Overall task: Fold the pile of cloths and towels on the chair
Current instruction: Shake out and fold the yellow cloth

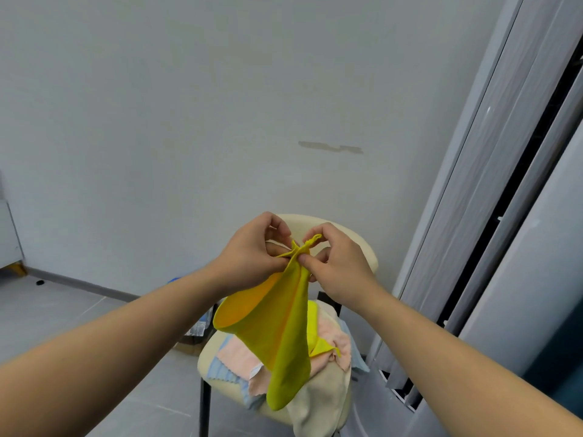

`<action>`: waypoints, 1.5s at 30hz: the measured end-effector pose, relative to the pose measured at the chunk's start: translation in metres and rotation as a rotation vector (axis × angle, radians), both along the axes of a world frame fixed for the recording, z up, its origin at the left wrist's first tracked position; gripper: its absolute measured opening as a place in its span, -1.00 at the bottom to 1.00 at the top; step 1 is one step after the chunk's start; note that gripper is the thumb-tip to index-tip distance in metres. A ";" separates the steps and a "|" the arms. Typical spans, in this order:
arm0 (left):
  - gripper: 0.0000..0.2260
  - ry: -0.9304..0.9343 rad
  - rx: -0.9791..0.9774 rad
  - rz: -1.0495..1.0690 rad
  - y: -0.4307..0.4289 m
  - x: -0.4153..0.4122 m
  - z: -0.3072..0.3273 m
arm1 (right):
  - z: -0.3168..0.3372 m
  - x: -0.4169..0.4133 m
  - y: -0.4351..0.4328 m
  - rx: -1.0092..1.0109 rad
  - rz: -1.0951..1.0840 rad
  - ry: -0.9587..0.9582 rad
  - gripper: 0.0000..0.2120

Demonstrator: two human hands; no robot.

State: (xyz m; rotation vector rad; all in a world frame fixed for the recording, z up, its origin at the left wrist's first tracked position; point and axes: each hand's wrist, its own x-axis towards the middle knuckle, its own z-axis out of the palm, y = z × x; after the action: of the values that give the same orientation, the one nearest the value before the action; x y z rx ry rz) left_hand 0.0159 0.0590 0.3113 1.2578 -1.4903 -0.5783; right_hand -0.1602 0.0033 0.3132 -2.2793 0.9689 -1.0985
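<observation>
1. While you are holding the yellow cloth [284, 326] up in the air, it is hanging down long and loose, likely so you can find its corners before folding.
2. Its top edge is sitting bunched up between your two hands, and the rest is dangling just above the pile [233, 348].
3. Your left hand [249, 257] is pinching that top edge with curled fingers. Your right hand [340, 266] is pinching right beside it, thumb pressing on the cloth.
4. Under it, the pink, blue and cream cloths are lying messy on the chair [366, 250], not yet folded.
</observation>
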 end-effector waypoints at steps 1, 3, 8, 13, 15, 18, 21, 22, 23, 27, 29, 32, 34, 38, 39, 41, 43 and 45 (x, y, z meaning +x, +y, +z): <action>-0.60 0.017 0.025 -0.018 0.000 0.000 0.000 | 0.000 0.001 0.000 -0.024 0.003 0.014 -0.78; -0.59 0.061 0.058 -0.049 0.001 0.000 0.001 | -0.001 0.003 0.002 -0.069 0.017 0.031 -0.76; -0.58 0.098 0.093 -0.090 0.001 0.002 0.001 | 0.000 0.006 0.005 -0.127 0.053 0.055 -0.74; -0.60 0.123 0.094 -0.077 0.001 0.001 0.001 | -0.001 0.008 0.007 -0.128 0.065 0.042 -0.72; -0.60 0.145 0.096 -0.076 0.001 0.000 0.000 | -0.001 0.008 0.007 -0.133 0.061 0.035 -0.75; -0.60 0.204 0.107 -0.071 -0.001 0.001 -0.003 | -0.001 0.009 0.006 -0.177 0.034 0.050 -0.85; -0.62 0.104 0.080 -0.051 -0.002 0.005 -0.005 | -0.002 0.007 0.003 -0.139 0.031 0.049 -0.88; -0.62 0.027 0.065 -0.054 -0.002 0.007 -0.007 | -0.002 0.006 0.000 -0.088 0.029 0.035 -0.88; -0.64 -0.069 0.057 -0.052 -0.001 0.009 -0.009 | -0.002 0.004 -0.002 -0.025 0.025 0.016 -0.88; -0.63 -0.437 0.146 0.020 -0.002 0.028 -0.019 | 0.000 -0.007 -0.015 0.152 -0.004 -0.066 -0.87; -0.59 -0.534 0.231 0.059 -0.004 0.038 -0.023 | 0.000 -0.013 -0.021 0.202 -0.010 -0.096 -0.88; -0.69 -0.567 0.305 0.106 -0.008 0.052 -0.025 | 0.000 -0.023 -0.027 0.250 -0.032 -0.096 -0.90; -0.75 -0.547 0.327 0.128 -0.009 0.057 -0.021 | -0.001 -0.028 -0.029 0.295 -0.045 -0.106 -0.89; -0.77 -0.590 0.326 0.166 -0.012 0.057 -0.016 | -0.007 -0.030 -0.030 0.316 -0.064 -0.113 -0.89; -0.76 -0.609 0.325 0.161 -0.013 0.057 -0.016 | -0.008 -0.030 -0.031 0.303 -0.075 -0.109 -0.90; -0.73 -0.636 0.330 0.151 -0.015 0.056 -0.015 | -0.010 -0.030 -0.032 0.276 -0.100 -0.094 -0.89; -0.72 -0.635 0.336 0.156 -0.016 0.054 -0.012 | -0.011 -0.032 -0.033 0.270 -0.118 -0.087 -0.89; -0.69 -0.608 0.335 0.169 -0.016 0.053 -0.010 | -0.011 -0.033 -0.034 0.271 -0.131 -0.092 -0.89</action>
State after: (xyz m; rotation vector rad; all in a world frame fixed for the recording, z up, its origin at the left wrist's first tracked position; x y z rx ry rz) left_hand 0.0687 0.0431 0.3012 1.9212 -1.7975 -0.3518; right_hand -0.1932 -0.0302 0.3022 -1.9558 1.1667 -1.0438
